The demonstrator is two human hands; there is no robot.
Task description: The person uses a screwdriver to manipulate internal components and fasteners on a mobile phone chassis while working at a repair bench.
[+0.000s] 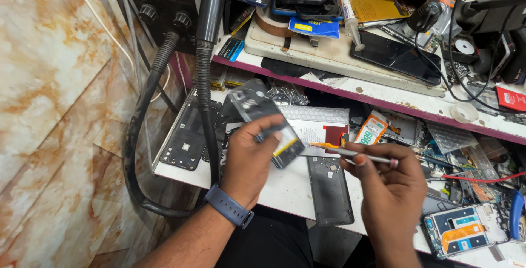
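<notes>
My left hand (251,156) grips a dark phone part (263,117), a flat piece wrapped in clear plastic with a yellow strip near its lower end, held tilted above the lower shelf. A blue watch band sits on that wrist. My right hand (386,177) holds a thin metal tool with an orange tip (350,152), pointing left toward the lower end of the phone part. The tip is close to the part; I cannot tell whether it touches.
A black phone back cover (329,188) lies under my hands, and another phone frame (185,139) at the left. An opened phone with its board showing (466,231) lies at the lower right. Black hoses (204,76) hang at the left. The upper shelf (339,60) holds phones and packets.
</notes>
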